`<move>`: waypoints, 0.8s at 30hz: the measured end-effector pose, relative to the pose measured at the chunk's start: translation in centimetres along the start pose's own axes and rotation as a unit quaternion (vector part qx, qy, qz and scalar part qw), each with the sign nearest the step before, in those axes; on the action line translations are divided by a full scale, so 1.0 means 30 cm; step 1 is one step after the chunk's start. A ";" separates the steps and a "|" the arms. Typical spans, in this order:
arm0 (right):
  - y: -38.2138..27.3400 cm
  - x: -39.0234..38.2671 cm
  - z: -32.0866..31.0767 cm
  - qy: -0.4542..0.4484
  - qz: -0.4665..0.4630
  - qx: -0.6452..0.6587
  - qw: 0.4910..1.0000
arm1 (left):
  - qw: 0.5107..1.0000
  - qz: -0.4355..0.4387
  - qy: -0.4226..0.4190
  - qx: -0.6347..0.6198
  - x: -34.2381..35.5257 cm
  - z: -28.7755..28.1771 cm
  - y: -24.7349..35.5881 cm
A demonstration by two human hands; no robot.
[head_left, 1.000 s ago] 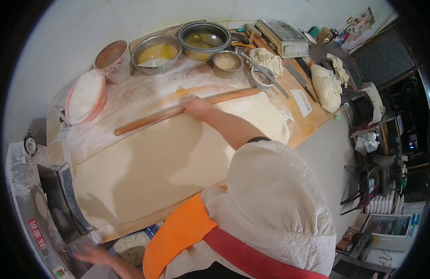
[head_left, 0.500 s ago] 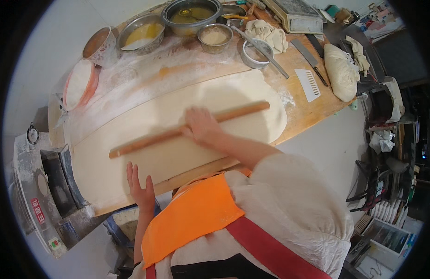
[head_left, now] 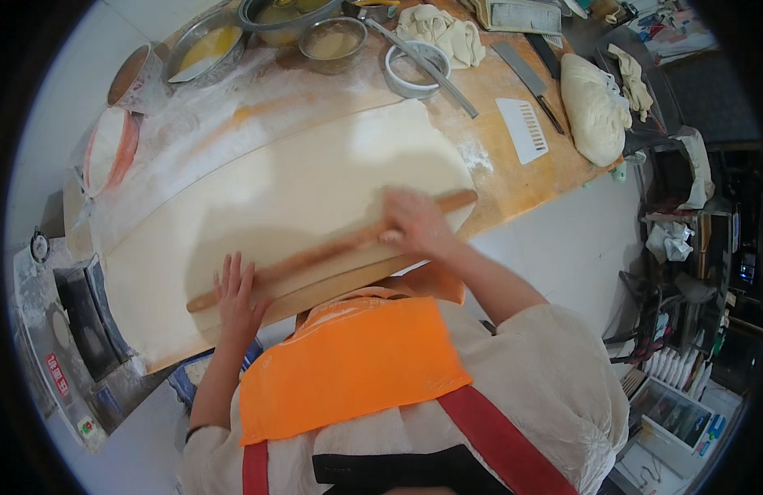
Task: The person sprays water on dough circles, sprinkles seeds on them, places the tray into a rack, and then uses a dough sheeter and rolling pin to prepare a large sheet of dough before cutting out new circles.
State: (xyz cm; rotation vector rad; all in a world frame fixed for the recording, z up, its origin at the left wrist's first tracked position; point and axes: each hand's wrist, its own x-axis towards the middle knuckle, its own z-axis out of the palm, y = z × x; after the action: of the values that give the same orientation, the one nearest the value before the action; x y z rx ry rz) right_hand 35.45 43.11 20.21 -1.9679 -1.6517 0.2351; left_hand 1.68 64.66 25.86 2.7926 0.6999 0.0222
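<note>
A broad, thin sheet of pale dough (head_left: 315, 177) covers much of the wooden table. Along its near side lies a long wooden rolling pin (head_left: 323, 252), slanting up to the right. My right hand (head_left: 418, 220), slightly blurred, is closed on the pin toward its right end. Close to the pin's left end my left hand (head_left: 238, 299) rests over it with the fingers stretched out; its palm contact is hidden.
Across the back stand a bowl of yellow liquid (head_left: 208, 51), a small metal bowl (head_left: 333, 43) and a white-rimmed container (head_left: 400, 80). At right lie a cleaver (head_left: 520, 69), a white toothed scraper (head_left: 523, 130) and a bagged dough lump (head_left: 592, 111). A floury machine (head_left: 47, 346) is at left.
The rolling pin has come nearer to me. My right hand has slid toward the pin's right end, and my left hand, earlier raised off the pin, now lies on its left part.
</note>
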 end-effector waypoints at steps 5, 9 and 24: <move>0.044 0.147 -0.049 -0.012 0.034 -0.156 0.987 | 0.998 -0.052 -0.010 0.044 0.165 0.126 -0.058; -0.085 -0.147 -0.077 -0.024 0.014 -0.086 0.996 | 0.998 0.003 -0.032 -0.051 -0.091 0.113 -0.008; -0.020 -0.257 -0.086 0.027 0.035 -0.037 0.998 | 0.992 0.070 0.074 -0.068 -0.144 0.140 0.011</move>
State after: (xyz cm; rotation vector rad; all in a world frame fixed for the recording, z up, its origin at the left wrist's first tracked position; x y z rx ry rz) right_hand 34.40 35.06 21.02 -2.0717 -1.5806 0.1472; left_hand -1.66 61.32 22.09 2.7218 0.5125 0.2956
